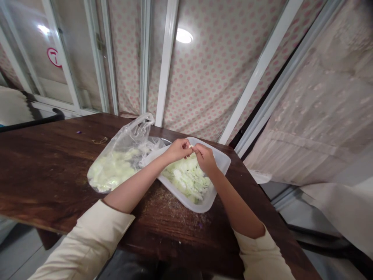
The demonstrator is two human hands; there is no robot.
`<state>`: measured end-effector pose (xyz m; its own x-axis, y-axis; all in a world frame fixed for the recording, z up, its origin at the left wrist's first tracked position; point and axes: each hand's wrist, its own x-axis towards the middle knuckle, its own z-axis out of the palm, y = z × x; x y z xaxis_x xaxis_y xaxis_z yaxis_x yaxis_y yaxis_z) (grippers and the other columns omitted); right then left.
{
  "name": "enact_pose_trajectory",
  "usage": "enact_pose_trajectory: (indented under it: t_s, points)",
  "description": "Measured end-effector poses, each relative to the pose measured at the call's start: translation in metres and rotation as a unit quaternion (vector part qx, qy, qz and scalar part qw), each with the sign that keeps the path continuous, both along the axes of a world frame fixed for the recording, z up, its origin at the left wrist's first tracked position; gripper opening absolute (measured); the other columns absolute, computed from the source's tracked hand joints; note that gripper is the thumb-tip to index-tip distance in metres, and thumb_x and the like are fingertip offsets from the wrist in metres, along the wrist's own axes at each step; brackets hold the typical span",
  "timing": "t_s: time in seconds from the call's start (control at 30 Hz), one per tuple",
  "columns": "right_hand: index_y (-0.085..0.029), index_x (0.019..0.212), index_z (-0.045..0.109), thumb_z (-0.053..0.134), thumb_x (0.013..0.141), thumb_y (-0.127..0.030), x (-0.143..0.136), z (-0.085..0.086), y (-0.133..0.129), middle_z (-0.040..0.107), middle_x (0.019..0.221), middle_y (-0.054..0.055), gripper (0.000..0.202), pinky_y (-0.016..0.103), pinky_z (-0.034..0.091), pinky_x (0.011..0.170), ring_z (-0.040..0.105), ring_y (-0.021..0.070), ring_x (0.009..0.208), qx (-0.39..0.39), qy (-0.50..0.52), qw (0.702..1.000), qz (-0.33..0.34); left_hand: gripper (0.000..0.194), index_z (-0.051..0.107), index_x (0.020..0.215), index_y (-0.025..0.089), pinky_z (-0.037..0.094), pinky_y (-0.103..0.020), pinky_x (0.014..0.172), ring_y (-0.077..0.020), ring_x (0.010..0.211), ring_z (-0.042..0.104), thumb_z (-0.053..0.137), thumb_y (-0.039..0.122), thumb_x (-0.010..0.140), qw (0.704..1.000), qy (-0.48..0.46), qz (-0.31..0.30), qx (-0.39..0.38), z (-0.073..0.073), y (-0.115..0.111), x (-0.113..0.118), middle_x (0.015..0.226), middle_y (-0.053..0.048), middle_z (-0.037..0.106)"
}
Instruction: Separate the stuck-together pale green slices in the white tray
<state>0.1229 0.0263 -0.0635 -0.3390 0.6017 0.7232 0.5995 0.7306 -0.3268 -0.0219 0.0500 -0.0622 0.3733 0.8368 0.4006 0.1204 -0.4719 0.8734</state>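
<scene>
Both my hands meet over the far part of a white plastic tub point(225, 160). Between the fingertips is a small whitish piece point(190, 146), too small to identify. My left hand point(178, 150) pinches it from the left, fingers curled. From the right, my right hand point(204, 156) has thumb and forefinger closed on it. Below them, a heap of thin, pale green and white petal-like pieces point(189, 177) fills much of the tub. Beside my left forearm lies a clear plastic bag point(112, 165) holding similar pale pieces.
A dark wooden table point(52, 155) carries everything, with fine crumbs point(163, 206) scattered near the tub. A thin tan strand point(100, 140) lies left of the bag's top. Behind the table stand framed glass panels with a dotted curtain point(204, 77); a pale drape point(320, 116) hangs right.
</scene>
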Motion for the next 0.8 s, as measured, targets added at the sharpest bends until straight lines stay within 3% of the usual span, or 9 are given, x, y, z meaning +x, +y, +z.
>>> enact_pose_trajectory:
  t_s: [0.1,0.2,0.37,0.53,0.67,0.8]
  points:
    - [-0.020,0.059,0.034,0.031,0.086,-0.037,-0.001,0.001,-0.003,0.036,0.057,-0.001,0.032,0.026,0.029,0.057,0.037,0.0124,0.056,0.007,0.015,1.000,-0.003,0.017,0.041,0.063,0.016,0.033,-0.017,0.044,-0.0050,0.046,0.040,0.053,0.026,0.071,0.995,0.024,0.034,0.091,0.001,-0.005,0.001,0.051,0.006,0.042]
    - [-0.020,0.058,0.030,0.033,0.086,-0.039,-0.001,0.002,-0.003,0.032,0.054,-0.003,0.034,0.025,0.027,0.054,0.034,0.0113,0.054,0.001,0.061,0.998,-0.020,0.020,0.038,0.066,0.017,0.029,-0.017,0.045,-0.0049,0.048,0.034,0.048,0.031,0.076,0.990,0.021,0.007,0.140,0.004,-0.011,0.002,0.054,0.006,0.035]
    - [-0.020,0.056,0.031,0.035,0.084,-0.044,0.003,0.001,0.003,0.030,0.051,-0.004,0.037,0.025,0.027,0.051,0.032,0.0096,0.050,-0.072,0.091,0.993,-0.015,0.028,0.036,0.068,0.018,0.025,-0.018,0.040,-0.0052,0.043,0.029,0.039,0.043,0.081,0.996,-0.020,-0.077,0.030,0.002,-0.009,0.001,0.054,0.007,0.026]
    - [-0.019,0.065,0.043,0.038,0.083,-0.048,0.001,-0.001,0.007,0.044,0.060,-0.003,0.034,0.024,0.033,0.055,0.041,0.0095,0.056,-0.169,0.131,0.973,0.084,0.031,0.040,0.067,0.017,0.025,-0.018,0.039,-0.0049,0.044,0.030,0.044,0.046,0.079,0.995,-0.040,-0.092,0.003,-0.001,-0.002,-0.001,0.054,0.006,0.033]
    - [-0.019,0.069,0.043,0.040,0.082,-0.049,-0.001,-0.005,0.009,0.042,0.055,-0.004,0.033,0.023,0.030,0.050,0.038,0.0077,0.049,-0.238,0.202,0.937,0.156,0.028,0.040,0.068,0.017,0.031,-0.019,0.043,-0.0056,0.047,0.036,0.046,0.042,0.079,0.982,-0.098,-0.156,-0.037,-0.002,-0.004,0.002,0.054,0.005,0.037]
    - [-0.018,0.077,0.047,0.041,0.080,-0.052,0.001,-0.009,0.013,0.050,0.057,-0.002,0.035,0.023,0.028,0.047,0.042,0.0080,0.048,-0.307,0.266,0.892,0.199,0.022,0.038,0.073,0.017,0.032,-0.019,0.047,-0.0061,0.051,0.041,0.049,0.035,0.079,0.952,-0.137,-0.245,-0.124,-0.002,-0.008,0.004,0.054,0.005,0.036]
